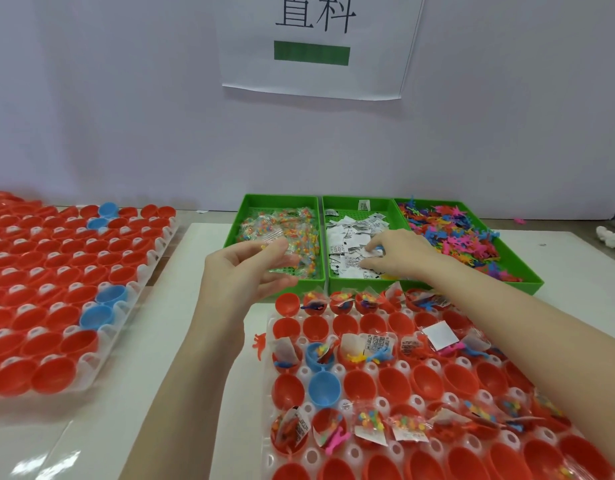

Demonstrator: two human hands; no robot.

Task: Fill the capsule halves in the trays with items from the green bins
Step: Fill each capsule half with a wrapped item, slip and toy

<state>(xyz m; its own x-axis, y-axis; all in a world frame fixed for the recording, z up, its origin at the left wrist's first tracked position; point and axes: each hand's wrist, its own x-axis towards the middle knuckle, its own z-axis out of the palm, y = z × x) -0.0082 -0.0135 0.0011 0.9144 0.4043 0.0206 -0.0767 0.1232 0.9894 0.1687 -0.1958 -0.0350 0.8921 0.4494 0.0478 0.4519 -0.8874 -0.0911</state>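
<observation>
A pale counter [202,341] runs up to a plain white wall, where a paper sign [316,46] with dark characters and a green bar hangs straight above the middle green bin [359,202]. That middle bin holds small white printed packets [347,244]. Touching it on the left is a green bin [243,216] of clear bags filled with coloured beads; touching it on the right is a green bin [528,271] heaped with small coloured figures.

Just in front of the middle bin lies a clear tray [337,445] of red capsule halves, two of them blue; some rows already carry packets, bead bags and figures, others are bare. Well to the left of the bins sits a second tray [150,268] of red and a few blue halves. One orange figure [259,344] lies loose on the counter beside the near tray's left edge.

The left hand [243,271] hovers over the bead bin's front edge, its grip pinching a clear bead bag [271,242]. The right hand [399,251] reaches into the middle bin, fingertips pinching a white packet [372,252], its forearm crossing over the near tray's right side.
</observation>
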